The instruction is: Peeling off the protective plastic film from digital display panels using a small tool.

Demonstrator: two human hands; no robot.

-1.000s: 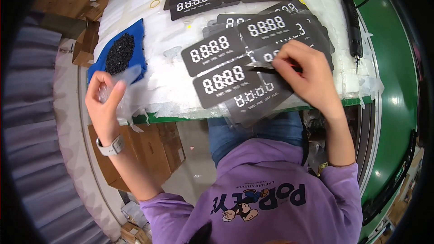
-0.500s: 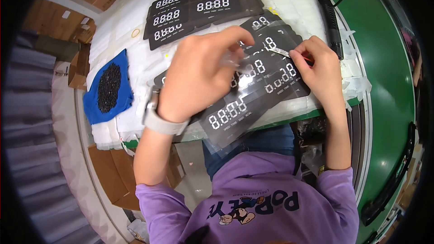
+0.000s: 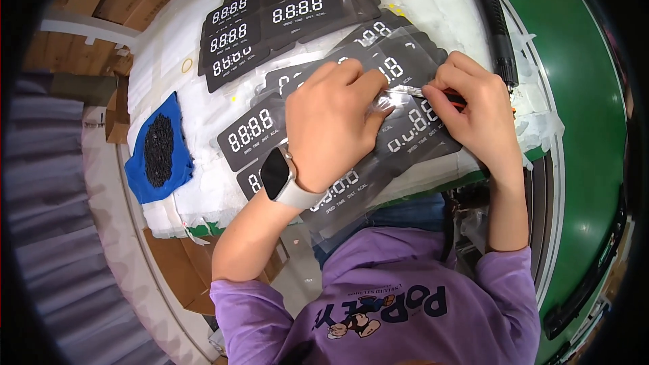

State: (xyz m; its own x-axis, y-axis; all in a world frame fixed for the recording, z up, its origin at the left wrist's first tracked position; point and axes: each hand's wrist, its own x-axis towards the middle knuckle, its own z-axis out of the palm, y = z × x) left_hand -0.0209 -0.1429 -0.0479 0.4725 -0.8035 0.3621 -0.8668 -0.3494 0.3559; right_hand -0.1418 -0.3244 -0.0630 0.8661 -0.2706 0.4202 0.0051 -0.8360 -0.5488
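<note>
Left hand (image 3: 334, 122) has moved in beside the metal tool (image 3: 414, 92), pinching clear film (image 3: 390, 100) — right hand (image 3: 476, 111) clamps that tool, film now at its tip.

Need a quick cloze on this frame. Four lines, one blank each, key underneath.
1. The slim tool in the right hand points its metal end toward the ____ hand.
2. The digits on the dark panels are ____.
3. The cloth under the heap of small black pieces is ____.
4. The person's hooded top is ____.

Missing words: left; white; blue; purple.
</note>
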